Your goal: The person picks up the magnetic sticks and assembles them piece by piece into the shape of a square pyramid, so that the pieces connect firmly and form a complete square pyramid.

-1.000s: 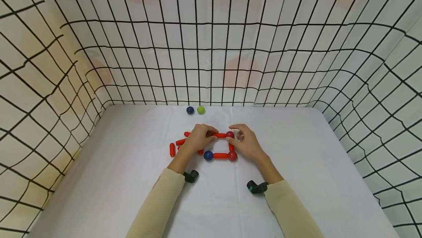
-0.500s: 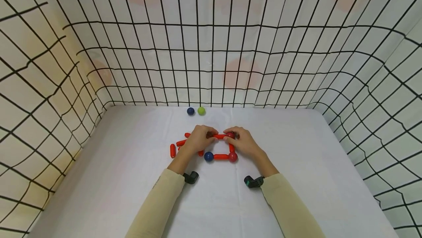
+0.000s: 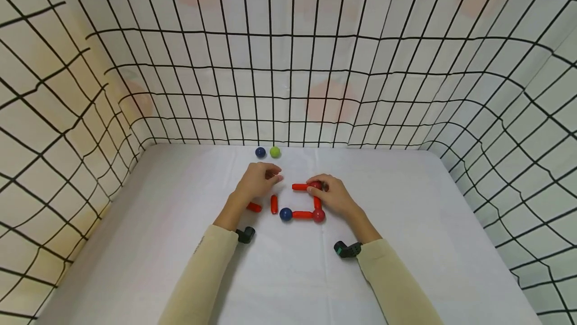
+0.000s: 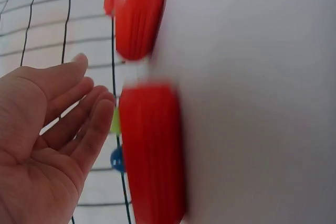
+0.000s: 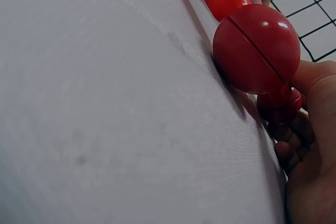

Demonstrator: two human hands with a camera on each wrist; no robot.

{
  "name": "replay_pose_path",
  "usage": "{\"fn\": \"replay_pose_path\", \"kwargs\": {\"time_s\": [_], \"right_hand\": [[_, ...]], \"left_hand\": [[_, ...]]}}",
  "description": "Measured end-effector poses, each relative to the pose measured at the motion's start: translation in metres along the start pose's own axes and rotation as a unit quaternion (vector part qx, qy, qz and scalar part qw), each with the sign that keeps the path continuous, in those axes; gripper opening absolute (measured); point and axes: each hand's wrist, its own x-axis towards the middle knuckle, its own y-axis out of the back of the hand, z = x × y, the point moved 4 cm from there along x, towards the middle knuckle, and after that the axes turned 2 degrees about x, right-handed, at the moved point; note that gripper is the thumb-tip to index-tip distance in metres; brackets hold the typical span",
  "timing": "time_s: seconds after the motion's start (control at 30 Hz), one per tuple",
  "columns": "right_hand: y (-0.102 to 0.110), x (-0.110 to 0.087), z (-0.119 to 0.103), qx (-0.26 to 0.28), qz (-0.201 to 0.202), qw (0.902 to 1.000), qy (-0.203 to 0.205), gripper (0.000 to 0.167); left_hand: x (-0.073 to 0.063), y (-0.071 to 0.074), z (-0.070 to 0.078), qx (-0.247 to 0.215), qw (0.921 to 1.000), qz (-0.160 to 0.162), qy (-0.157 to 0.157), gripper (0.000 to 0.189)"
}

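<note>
R hand (image 3: 335, 200): grip clamped on far red ball (image 5: 278, 113), thumb one side, fingers the other.
Far rod (image 3: 299, 187): red, joined to that ball, pts L out of the grip; its L end free, btwn the 2 hands.
Side rod (image 3: 317, 202): red, runs fr. gripped ball twd the wearer, nr R thumb, to near red ball (image 3: 318, 216).
Near rod (image 3: 302, 215): red, links near red ball to blue ball (image 3: 286, 214); nearer the wearer than the grip.
Shape so far: 3 sides of approx. a square, gap on L.
L hand (image 3: 258, 180): grip apart, holds nothing, fingers loosely bent; fingertips near far rod's free end, not touching.
Loose rod (image 3: 274, 204): red, flat on tabletop (image 3: 383, 190), btwn L hand & blue ball, apart fr. both.
2nd loose rod (image 3: 254, 208): red, part hidden by L hand/wrist.
Dark-blue ball (image 3: 260, 152) + green ball (image 3: 275, 151): side by side nr far edge, beyond L hand.
</note>
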Motion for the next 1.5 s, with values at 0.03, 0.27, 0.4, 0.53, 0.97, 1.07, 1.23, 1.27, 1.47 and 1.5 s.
{"fn": "replay_pose_path", "kwargs": {"time_s": [0.03,0.27,0.4,0.53,0.97,1.07,1.23,1.27,1.47,1.5], "right_hand": [[0.0,0.0,0.0,0.001,0.0,1.0,-0.001,0.024],[0.002,-0.001,0.0,0.009,0.007,0.9999,-0.001,0.024],[0.002,-0.002,0.001,0.015,0.009,0.9998,0.003,0.023],[0.002,-0.005,0.003,0.015,0.009,0.9998,0.002,0.022],[0.001,-0.006,0.003,0.027,0.011,0.9996,-0.001,0.023],[0.002,-0.006,0.002,0.032,0.016,0.9993,0.004,0.024],[0.003,-0.006,0.003,0.029,0.019,0.9994,0.002,0.023],[0.002,-0.006,0.004,0.028,0.016,0.9995,0.0,0.023],[0.001,-0.006,0.004,0.026,0.013,0.9996,-0.006,0.023],[0.001,-0.006,0.003,0.026,0.013,0.9996,-0.005,0.023]], "left_hand": [[0.001,0.005,-0.002,-0.001,1.0,0.003,0.005,0.034],[0.012,0.035,-0.021,-0.017,0.9986,0.025,0.044,0.037],[0.021,0.043,-0.03,-0.006,0.9979,0.045,0.046,0.04],[0.028,0.045,-0.036,0.011,0.9979,0.049,0.042,0.05],[0.041,0.036,-0.04,0.07,0.9973,-0.007,0.023,0.056],[0.042,0.033,-0.04,0.072,0.9969,-0.001,0.032,0.052],[0.04,0.031,-0.042,0.072,0.9955,0.012,0.06,0.043],[0.039,0.03,-0.042,0.07,0.9954,0.008,0.065,0.042],[0.03,0.025,-0.047,0.04,0.9957,0.004,0.084,0.043],[0.029,0.026,-0.047,0.039,0.996,0.006,0.081,0.044]]}}
